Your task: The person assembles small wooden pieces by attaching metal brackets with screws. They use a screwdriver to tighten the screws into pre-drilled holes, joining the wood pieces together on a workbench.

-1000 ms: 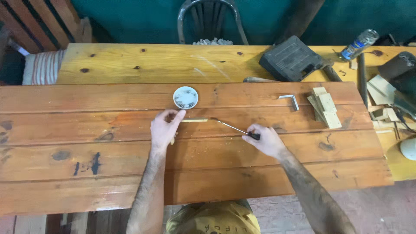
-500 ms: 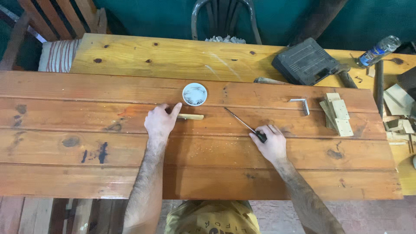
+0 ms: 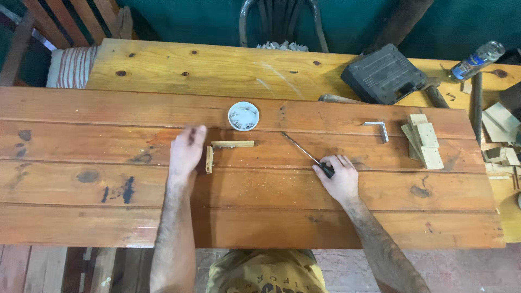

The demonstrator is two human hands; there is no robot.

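My left hand lies flat and empty on the plank tabletop, fingers apart, just left of a small L-shaped wooden piece. My right hand grips the black handle of a screwdriver, whose thin shaft points up and left and rests on the table. A small white dish holding several screws sits just beyond the wooden piece.
A metal angle bracket and a stack of small wood blocks lie to the right. A black tool case, a hammer and a plastic bottle rest on the far bench. A chair stands behind.
My left hand has lifted off the wooden piece and slid left, leaving it uncovered. My right hand with the screwdriver has stayed roughly in place. The camera view shifted.
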